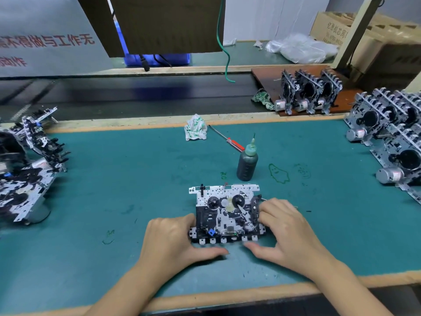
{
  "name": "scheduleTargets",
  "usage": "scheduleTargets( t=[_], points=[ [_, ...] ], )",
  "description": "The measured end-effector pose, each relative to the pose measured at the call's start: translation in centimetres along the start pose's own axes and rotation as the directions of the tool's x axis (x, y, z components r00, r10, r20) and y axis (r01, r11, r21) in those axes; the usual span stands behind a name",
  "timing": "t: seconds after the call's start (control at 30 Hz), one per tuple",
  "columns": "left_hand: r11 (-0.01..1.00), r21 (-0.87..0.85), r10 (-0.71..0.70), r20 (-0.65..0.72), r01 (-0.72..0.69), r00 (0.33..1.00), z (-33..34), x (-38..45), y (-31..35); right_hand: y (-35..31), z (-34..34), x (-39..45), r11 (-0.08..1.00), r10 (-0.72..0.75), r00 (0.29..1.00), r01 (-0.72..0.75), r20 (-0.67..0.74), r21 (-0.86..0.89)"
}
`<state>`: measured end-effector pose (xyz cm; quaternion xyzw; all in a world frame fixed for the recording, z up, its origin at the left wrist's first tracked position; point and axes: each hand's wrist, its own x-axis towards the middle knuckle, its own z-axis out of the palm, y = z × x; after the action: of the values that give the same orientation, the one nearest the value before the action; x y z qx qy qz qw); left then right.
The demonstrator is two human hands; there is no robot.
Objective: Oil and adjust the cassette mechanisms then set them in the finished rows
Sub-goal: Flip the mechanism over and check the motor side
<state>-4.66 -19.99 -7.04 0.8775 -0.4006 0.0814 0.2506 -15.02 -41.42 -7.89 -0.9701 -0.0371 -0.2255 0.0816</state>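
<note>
Both hands are gripping the cassette mechanism [226, 213] lying flat on the green mat [114, 179] — left hand [176, 238] on its left edge, right hand [287, 226] on its right, thumbs underneath near edge. Just beyond: oil bottle [247, 163], red-handled screwdriver [227, 139], crumpled rag [196, 127]. Finished rows [391, 142] are standing far right — unfinished pile [27, 165] far left.

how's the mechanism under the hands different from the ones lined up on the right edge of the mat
The mechanism under the hands lies flat, face up, while the mechanisms in the right rows stand on edge. It sits alone mid-mat, gripped at its sides by the left hand and right hand; those in the rows stand packed together, untouched. The rows show round silver motors; none is visible on the flat one. Both have perforated metal plates with black parts.
</note>
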Motion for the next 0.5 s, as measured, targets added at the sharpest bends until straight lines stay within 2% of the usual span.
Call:
scheduleTargets(
  t=[0.1, 0.13, 0.2, 0.27, 0.33, 0.4, 0.5],
  points=[
    [0.999, -0.043, -0.025, 0.032, 0.026, 0.999, -0.3, 0.0, 0.0, -0.3, -0.6, 0.1, 1.000, -0.002, 0.999, 0.002, 0.050, 0.001],
    [0.995, -0.081, -0.054, 0.039, 0.057, 0.998, -0.6, 0.1, 0.0, -0.5, -0.8, 0.2, 0.999, 0.015, 0.998, -0.018, 0.066, 0.045],
    [0.957, -0.245, -0.156, 0.028, 0.158, 0.987, -0.9, 0.2, -0.1, -0.9, -1.3, 0.5, 0.963, 0.081, 0.992, -0.105, 0.101, 0.249],
    [0.837, -0.497, -0.239, 0.044, 0.228, 0.970, -1.2, 0.4, -0.1, -1.3, -1.9, 0.9, 0.820, 0.192, 0.968, -0.249, 0.163, 0.515],
    [0.746, -0.627, -0.288, 0.000, 0.224, 0.958, -1.7, 0.9, 0.1, -1.8, -2.3, 1.6, 0.639, 0.292, 0.924, -0.381, 0.247, 0.668],
    [0.694, -0.679, -0.343, -0.018, 0.241, 0.939, -2.1, 1.4, 0.6, -2.2, -2.5, 2.5, 0.565, 0.349, 0.883, -0.467, 0.316, 0.680],
    [0.536, -0.761, -0.476, 0.084, 0.365, 0.875, -2.2, 2.3, 0.9, -2.4, -2.5, 3.7, 0.506, 0.441, 0.814, -0.573, 0.377, 0.644]
  ],
)
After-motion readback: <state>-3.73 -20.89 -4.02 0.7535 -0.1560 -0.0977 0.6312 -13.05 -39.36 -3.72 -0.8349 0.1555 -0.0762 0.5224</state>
